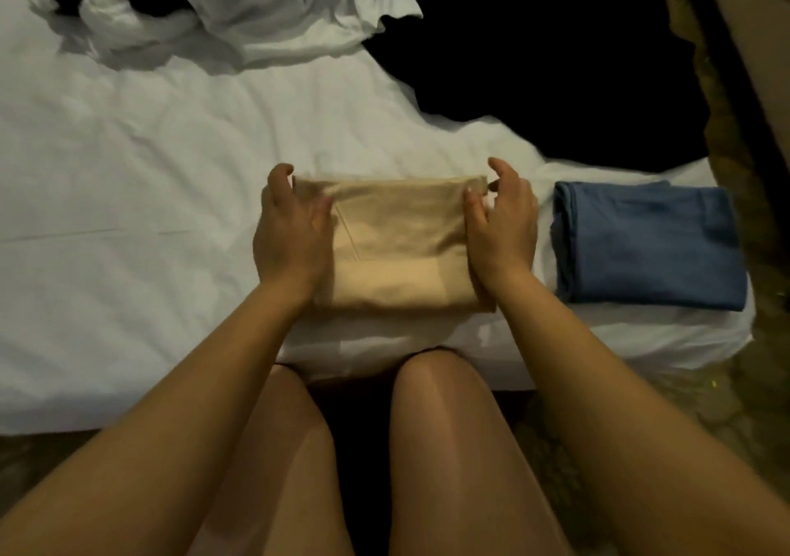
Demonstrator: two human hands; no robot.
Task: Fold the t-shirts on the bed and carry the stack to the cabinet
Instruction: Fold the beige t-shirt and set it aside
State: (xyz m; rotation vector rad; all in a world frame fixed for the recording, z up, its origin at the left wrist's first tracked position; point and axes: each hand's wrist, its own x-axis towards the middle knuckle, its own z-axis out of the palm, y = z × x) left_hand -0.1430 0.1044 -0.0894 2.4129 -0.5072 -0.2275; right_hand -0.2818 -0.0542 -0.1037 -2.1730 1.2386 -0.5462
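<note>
**White bed (149,196), folding under way**

A folded beige t-shirt (397,247) lies near the bed's front edge. Left hand (290,235) and right hand (502,226) each curl around one side of it, thumbs on top. Folded blue t-shirt (645,243) sits just right, apart; black garment (534,63) and crumpled white clothes (265,12) lie farther back.

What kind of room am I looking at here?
Probably a bedroom: a white-sheeted bed, a folded beige t-shirt and blue t-shirt on it, crumpled white clothes behind.
</note>
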